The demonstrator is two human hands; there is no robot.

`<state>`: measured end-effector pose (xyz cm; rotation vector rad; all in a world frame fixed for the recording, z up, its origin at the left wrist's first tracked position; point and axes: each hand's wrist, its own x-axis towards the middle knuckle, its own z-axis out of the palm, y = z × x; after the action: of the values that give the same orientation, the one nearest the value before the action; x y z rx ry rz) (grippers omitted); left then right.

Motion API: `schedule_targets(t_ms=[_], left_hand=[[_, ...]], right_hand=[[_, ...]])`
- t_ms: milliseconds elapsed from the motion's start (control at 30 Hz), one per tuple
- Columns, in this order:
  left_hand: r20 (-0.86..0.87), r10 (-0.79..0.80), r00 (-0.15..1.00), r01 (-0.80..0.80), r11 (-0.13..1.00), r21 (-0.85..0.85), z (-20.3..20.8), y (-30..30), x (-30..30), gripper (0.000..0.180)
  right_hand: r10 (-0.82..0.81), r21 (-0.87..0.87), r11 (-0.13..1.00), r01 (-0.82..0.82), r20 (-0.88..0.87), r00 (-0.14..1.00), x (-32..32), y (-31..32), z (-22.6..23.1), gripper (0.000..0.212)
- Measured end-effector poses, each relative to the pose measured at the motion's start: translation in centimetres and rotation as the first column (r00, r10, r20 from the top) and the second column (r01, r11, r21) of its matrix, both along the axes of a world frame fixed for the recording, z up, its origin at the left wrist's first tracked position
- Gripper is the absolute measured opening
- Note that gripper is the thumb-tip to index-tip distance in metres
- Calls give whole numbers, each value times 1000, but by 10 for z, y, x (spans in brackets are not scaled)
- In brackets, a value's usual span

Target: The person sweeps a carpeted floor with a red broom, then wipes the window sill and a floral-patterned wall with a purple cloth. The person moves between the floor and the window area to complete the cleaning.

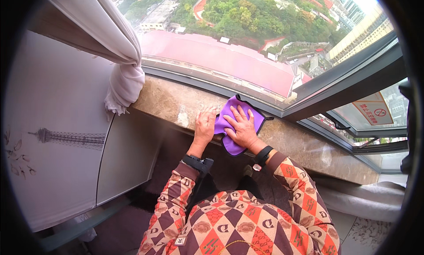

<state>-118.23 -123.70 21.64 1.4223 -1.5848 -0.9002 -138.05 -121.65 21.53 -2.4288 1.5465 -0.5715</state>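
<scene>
At the far left, a pale surface printed with a lattice tower (73,138) stands beside a white curtain (127,85), which is gathered into a bunch, presumably so that its fabric hangs clear of the glass. Next comes the brown marble sill (304,142), running along the foot of the window. On it rests the left hand (204,125), its fingers narrow, laid side by side and seemingly holding nothing; this placement probably steadies the leaning body. Just to its right lies the purple cloth (226,114), dark-edged and spread on the sill, its near corner reaching over the front edge. The right hand (242,129) lies palm down upon it, fingers wide, a posture that suggests flat pressure rather than a pinch. The cloth is thus beneath the right fingers, showing beyond their tips and on both sides, while the left fingers lie beside its left border; whether they touch it cannot be told. Farther right, the dark window frame (353,85) borders a sash bearing a warning sign (373,111).
</scene>
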Motion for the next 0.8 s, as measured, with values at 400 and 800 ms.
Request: schedule_targets(t_ms=[400,800], left_hand=[[200,-3,980,9,1000,-28,-17,-39,72,45],[210,32,977,-38,999,21,-23,-54,104,50]], right_hand=[[-1,60,998,5,-55,998,19,15,9,53],[184,33,982,-184,0,983,48,-10,-1,55]])
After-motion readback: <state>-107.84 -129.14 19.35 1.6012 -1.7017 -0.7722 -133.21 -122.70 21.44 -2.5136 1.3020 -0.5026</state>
